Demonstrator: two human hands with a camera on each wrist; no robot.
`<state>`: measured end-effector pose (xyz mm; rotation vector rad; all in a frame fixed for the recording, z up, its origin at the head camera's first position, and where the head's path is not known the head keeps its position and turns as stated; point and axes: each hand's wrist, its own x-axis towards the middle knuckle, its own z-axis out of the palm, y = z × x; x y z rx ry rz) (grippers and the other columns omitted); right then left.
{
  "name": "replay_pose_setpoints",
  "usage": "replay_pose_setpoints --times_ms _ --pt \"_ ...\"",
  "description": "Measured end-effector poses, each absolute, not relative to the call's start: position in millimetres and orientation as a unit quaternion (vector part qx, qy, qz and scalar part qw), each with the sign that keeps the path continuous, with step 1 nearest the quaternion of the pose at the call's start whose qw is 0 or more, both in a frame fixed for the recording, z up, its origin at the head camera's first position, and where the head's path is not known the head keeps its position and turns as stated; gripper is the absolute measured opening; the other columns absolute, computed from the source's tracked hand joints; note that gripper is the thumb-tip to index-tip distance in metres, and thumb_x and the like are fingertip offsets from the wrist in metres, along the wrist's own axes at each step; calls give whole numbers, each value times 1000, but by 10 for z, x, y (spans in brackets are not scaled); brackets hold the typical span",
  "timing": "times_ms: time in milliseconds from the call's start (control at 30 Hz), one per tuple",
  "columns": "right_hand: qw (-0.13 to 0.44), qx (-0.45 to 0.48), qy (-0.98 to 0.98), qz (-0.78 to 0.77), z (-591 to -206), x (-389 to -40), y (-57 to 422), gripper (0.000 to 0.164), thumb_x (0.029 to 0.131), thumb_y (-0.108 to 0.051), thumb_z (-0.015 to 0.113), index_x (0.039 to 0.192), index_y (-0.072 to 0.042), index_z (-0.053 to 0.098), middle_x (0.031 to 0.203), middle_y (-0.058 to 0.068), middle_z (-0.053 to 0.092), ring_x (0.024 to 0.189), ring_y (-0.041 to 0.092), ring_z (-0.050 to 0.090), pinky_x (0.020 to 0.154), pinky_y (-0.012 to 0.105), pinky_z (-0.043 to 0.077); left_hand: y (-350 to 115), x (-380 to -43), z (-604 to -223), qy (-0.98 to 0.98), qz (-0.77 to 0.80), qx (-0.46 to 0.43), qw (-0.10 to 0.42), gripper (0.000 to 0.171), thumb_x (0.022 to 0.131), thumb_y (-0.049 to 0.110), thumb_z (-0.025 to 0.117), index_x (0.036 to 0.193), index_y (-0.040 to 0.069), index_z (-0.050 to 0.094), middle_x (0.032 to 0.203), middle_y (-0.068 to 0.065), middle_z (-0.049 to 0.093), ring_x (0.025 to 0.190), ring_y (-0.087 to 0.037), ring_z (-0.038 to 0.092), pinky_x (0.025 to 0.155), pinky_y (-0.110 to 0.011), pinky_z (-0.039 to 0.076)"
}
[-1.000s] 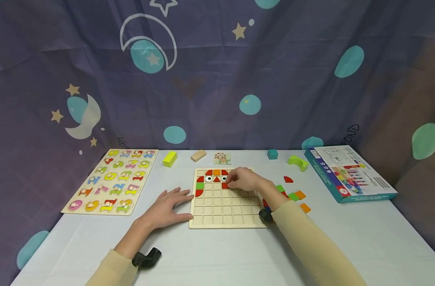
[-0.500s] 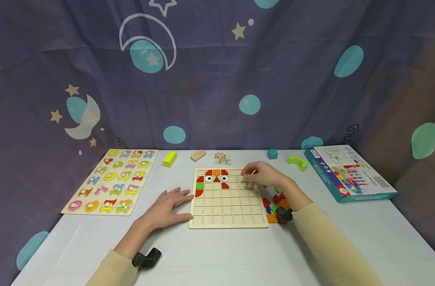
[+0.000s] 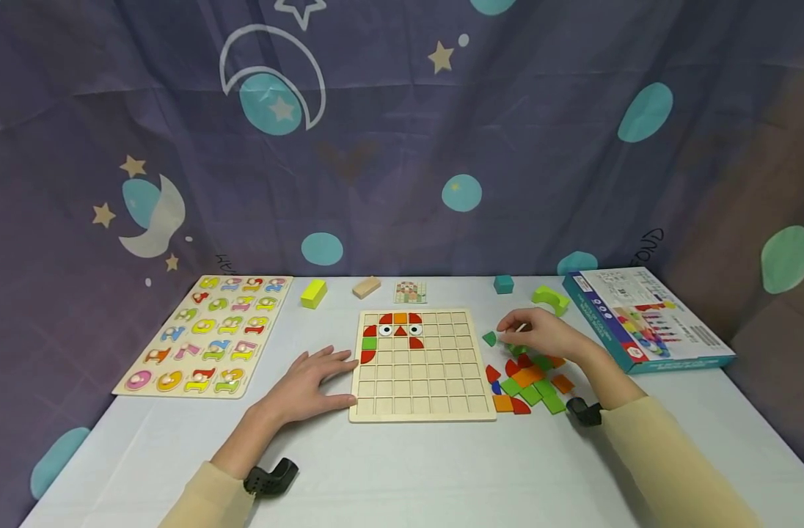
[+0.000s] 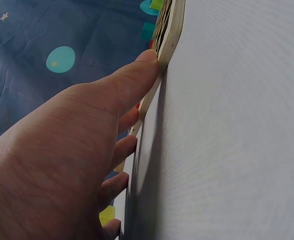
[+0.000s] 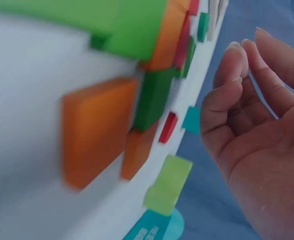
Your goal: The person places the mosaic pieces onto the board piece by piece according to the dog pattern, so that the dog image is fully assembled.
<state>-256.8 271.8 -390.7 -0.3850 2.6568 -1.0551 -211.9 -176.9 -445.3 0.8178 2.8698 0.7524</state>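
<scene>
My left hand [image 3: 312,385] lies at the left edge of a wooden grid board [image 3: 428,422], its thumb [image 4: 136,75] and fingertips touching the rim. Several tiles fill the board's upper left cells, including two eye tiles [image 3: 385,331], a red triangle [image 3: 400,331] and an orange square [image 3: 400,318]. Off the board's right side, my right hand [image 3: 541,334] hovers over a pile of loose tiles. The right wrist view shows its fingers [image 5: 227,95] loosely bent with nothing between them. A dark green quarter-round tile [image 3: 489,338] lies just left of its fingertips; an orange tile [image 5: 99,132] is close below.
A number puzzle board [image 3: 204,337] lies on the left. Along the back are a yellow block [image 3: 314,293], a plain wooden block [image 3: 367,287], a pattern card [image 3: 411,292], a teal cube [image 3: 504,284] and a green arch [image 3: 551,299]. A box [image 3: 646,319] stands at right.
My right hand has moved right, from the board's tiled cells to above the loose pile, uncovering the red tile and the board's right cells. The left hand has stayed in place.
</scene>
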Motion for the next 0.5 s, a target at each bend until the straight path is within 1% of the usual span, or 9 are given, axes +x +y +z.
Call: replay_pose_setpoints --times_ms 233,400,500 --pt "134 -147 909 -366 -3909 -2431 2876 26 98 -17 68 117 1 67 98 6 62 87 24 56 78 34 52 -1773 -2112 -4449 932 246 266 31 70 85 58 74 142 19 61 152 -3 49 147 -32 30 117 -63 13" --pt "143 -139 912 -359 -3957 -2375 2981 23 96 -15 70 115 -3 68 97 6 61 88 24 55 72 30 54 -1766 -2109 -4443 931 248 266 32 71 85 59 74 142 19 61 151 -3 50 147 -32 30 117 -63 13" --pt "142 -143 914 -351 -3999 -2364 3022 19 96 -13 70 113 -4 69 97 5 61 88 24 54 71 28 53 -1764 -2109 -4441 931 248 266 33 71 85 59 74 142 19 62 151 -4 50 148 -32 30 117 -63 13"
